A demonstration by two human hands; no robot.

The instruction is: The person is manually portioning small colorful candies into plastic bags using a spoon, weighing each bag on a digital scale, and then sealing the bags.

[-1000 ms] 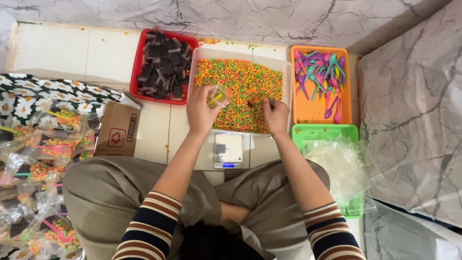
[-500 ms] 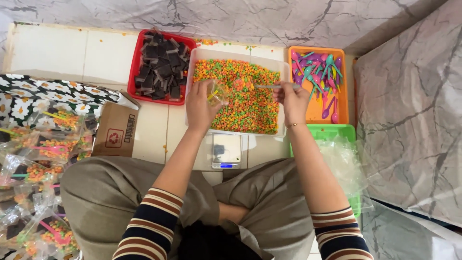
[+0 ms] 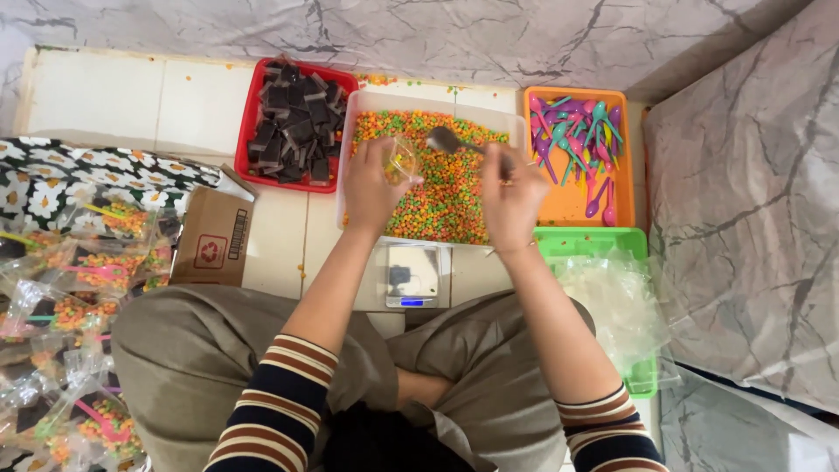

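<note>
My left hand [image 3: 371, 188] holds a small clear plastic bag [image 3: 400, 160] with a few coloured pieces in it, above the white tray [image 3: 365, 105] of orange, green and yellow cereal bits [image 3: 446, 197]. My right hand [image 3: 511, 197] grips a metal spoon [image 3: 447, 141] by the handle. The spoon's bowl hovers just right of the bag's mouth, over the tray. A small digital scale [image 3: 412, 276] lies on the floor just below the tray, between my knees.
A red tray of dark chocolate pieces [image 3: 293, 122] sits left of the white tray. An orange tray of coloured plastic spoons [image 3: 578, 144] and a green tray with clear bags [image 3: 616, 301] are on the right. A cardboard box [image 3: 214, 238] and filled packets [image 3: 70, 288] lie at left.
My right hand has lifted the spoon out of the cereal bits and brought it left toward the bag. My left hand has raised the bag slightly.
</note>
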